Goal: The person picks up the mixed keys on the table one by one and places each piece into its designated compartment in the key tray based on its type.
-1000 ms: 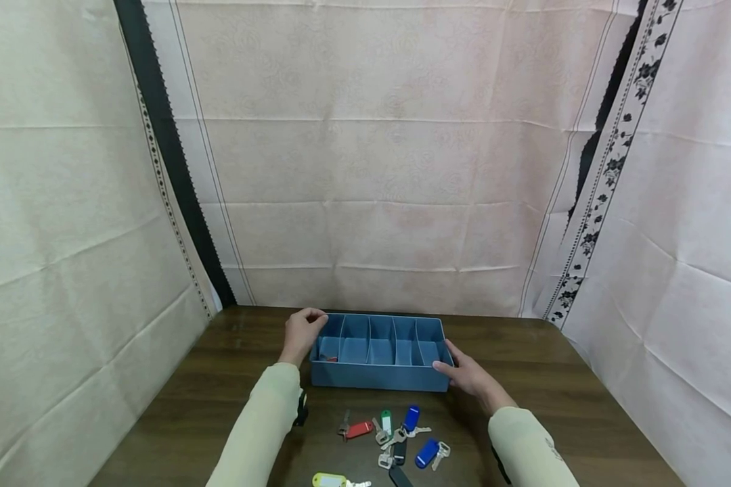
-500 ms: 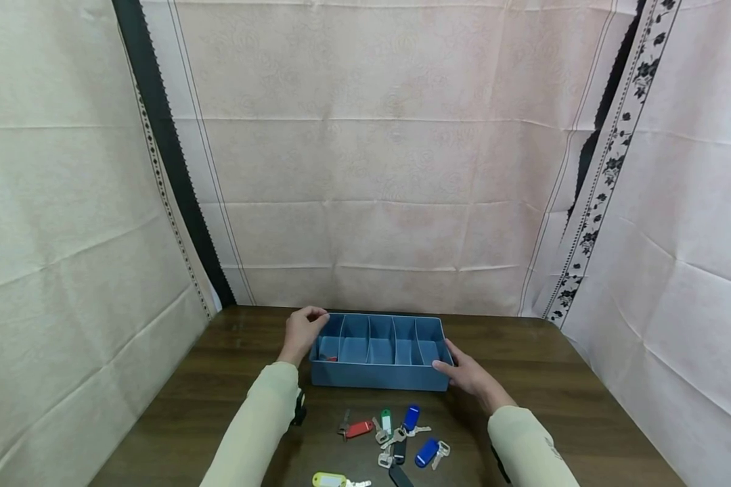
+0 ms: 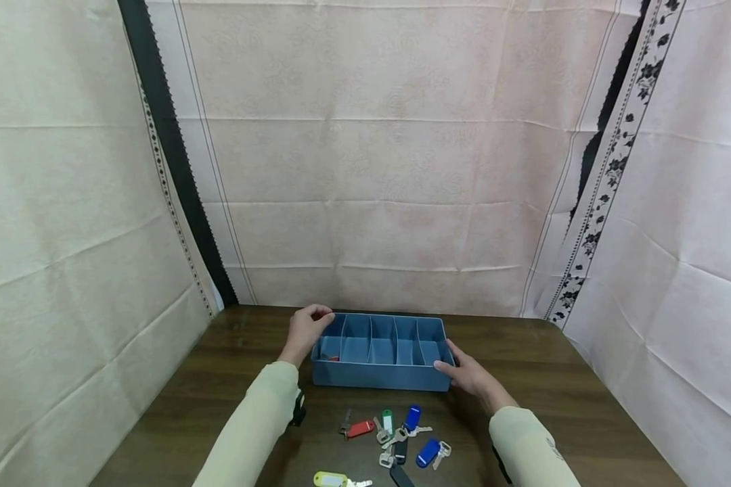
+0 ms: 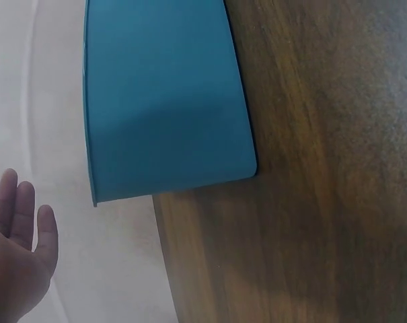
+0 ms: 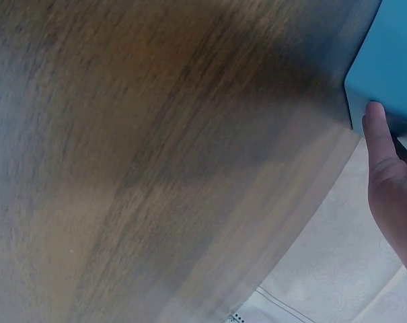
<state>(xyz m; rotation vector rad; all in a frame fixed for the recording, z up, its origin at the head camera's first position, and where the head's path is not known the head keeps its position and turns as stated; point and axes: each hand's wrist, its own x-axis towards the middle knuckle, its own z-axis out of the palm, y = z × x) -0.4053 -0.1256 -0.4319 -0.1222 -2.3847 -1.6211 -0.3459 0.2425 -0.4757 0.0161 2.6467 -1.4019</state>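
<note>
A blue compartment box (image 3: 380,376) stands on the wooden table, divided crosswise into several slots. Something small and red (image 3: 332,358) lies in its leftmost slot. My left hand (image 3: 305,333) is above the box's back left corner, thumb and forefinger close together; the head view shows no object between them. In the left wrist view, the other fingers (image 4: 24,212) are loosely extended, apart from the box. My right hand (image 3: 470,373) holds the box's right end, thumb at the front corner and fingers along the side. The right wrist view shows a digit (image 5: 377,128) pressed against the box.
Nearer than the box lie several tagged keys: a red tag (image 3: 361,429), a green tag (image 3: 387,421), blue tags (image 3: 428,453), black tags (image 3: 401,476) and a yellow tag (image 3: 330,479). Light cloth (image 3: 365,169) hangs behind the table (image 3: 219,399) and at both sides.
My left hand has shifted slightly right over the box's left end. The right hand keeps its hold, and the box and keys stay in place.
</note>
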